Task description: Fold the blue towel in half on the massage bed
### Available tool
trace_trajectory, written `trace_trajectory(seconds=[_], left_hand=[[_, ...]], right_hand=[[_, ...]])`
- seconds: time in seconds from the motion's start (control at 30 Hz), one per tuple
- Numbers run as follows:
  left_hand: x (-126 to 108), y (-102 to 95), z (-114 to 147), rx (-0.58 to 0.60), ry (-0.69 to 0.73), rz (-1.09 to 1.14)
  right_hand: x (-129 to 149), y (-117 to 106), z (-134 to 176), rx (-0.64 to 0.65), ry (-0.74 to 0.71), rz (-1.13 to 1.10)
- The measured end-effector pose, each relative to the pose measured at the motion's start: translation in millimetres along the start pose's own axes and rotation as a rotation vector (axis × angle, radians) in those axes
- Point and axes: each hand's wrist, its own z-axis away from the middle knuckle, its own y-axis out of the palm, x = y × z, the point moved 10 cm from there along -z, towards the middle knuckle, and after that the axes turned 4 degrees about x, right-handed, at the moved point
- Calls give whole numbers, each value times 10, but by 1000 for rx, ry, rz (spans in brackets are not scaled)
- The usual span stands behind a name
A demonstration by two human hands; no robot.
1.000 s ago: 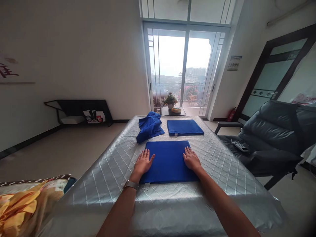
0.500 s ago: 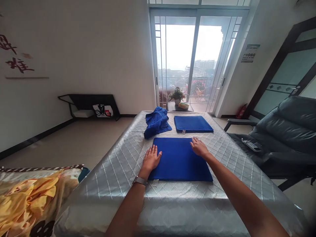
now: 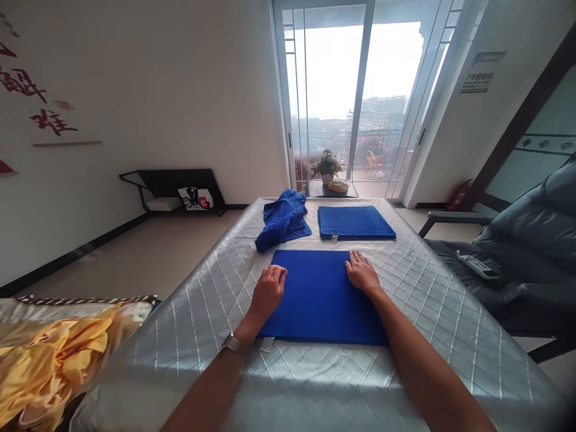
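A folded blue cloth [image 3: 324, 300] lies flat in front of me on a bed-like surface with a silver quilted cover [image 3: 198, 312]. A white label [image 3: 267, 344] sticks out at its near left corner. Over the cloth's left edge is my left hand [image 3: 269, 291], fingers curled in; what they hold, if anything, is hidden. My right hand [image 3: 363, 271] rests flat on the upper right edge, fingers stretched out. Farther back lie a second folded blue cloth [image 3: 355, 222] and, left of it, a crumpled blue cloth [image 3: 284, 219].
A dark padded armchair [image 3: 531, 240] with a white power strip [image 3: 479, 265] stands at the right. Yellow fabric [image 3: 58, 354] lies on the left. Beyond the far edge, a small chair [image 3: 310, 189] bears a potted plant [image 3: 327, 165], before a sliding glass door [image 3: 333, 78].
My left hand has gone from lying flat on the cloth to curled fingers at its left edge. The right hand stays flat at the upper right. The view has shifted slightly.
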Motion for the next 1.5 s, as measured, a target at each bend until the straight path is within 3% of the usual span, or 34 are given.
trace_trajectory(seconds=[0.1,0.27,0.37,0.43,0.53,0.6,0.83,0.93,1.03,1.27,1.4,1.5], left_hand=[[-417,95,-35,62,146,41],[-1390,385,-278,115,409,16],[-1815,692,-569,126,455,1],[-1886,970,-762,182,402,-27],[-1678,1309,-929,288,271,-72],[-1405,1375,-949,327,212,-94],[68,980,-842,350,-70,-200],[458,840,-771,330,-162,-218],[535,793,-731,309,-193,-206],[441,771,-737,259,-179,-192],[449,781,-740,261,-195,-188],[422,771,-738,257,-194,-182]], right_hand=[[22,-17,13,4,0,-16],[35,-39,43,-10,-10,-20],[43,-29,64,-11,-41,14],[47,-11,69,-6,-59,28],[29,-3,54,-13,-43,7],[23,-5,37,-18,-25,-15],[27,7,15,10,-7,-36],[17,5,17,8,-5,-7],[6,8,10,6,-2,17],[40,-86,48,-15,11,56],[100,-222,281,-68,-10,89],[133,-176,545,-35,-40,59]])
